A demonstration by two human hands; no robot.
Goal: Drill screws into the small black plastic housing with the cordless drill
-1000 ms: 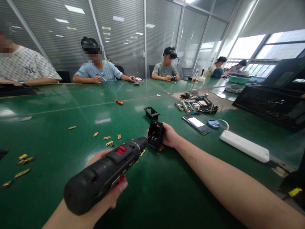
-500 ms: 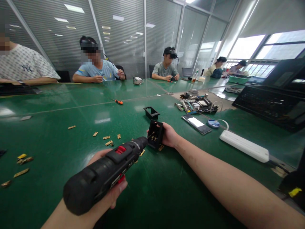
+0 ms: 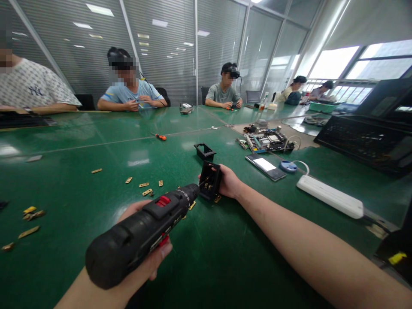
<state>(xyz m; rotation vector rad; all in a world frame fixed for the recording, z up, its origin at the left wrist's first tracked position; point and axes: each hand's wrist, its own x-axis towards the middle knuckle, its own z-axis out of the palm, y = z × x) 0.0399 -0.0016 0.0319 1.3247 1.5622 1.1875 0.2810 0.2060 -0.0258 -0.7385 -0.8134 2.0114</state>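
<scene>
My left hand is wrapped round the grip of a black cordless drill with a red slider on top and a red trigger. Its chuck points away from me, with a thin bit reaching into a black plastic housing. My right hand grips this housing from its right side and holds it upright, its open face turned toward the drill. Brass-coloured parts show inside the housing. The bit's tip is hard to make out there. Just behind stands a second black plastic frame.
Several brass strips lie loose on the green table. An orange screwdriver lies farther back. To the right are a phone, a circuit board, a white power strip and a black case. Other people sit across the table.
My hands, the drill and the housing have stayed almost still. Across the table, the person in the light blue shirt has brought both hands together.
</scene>
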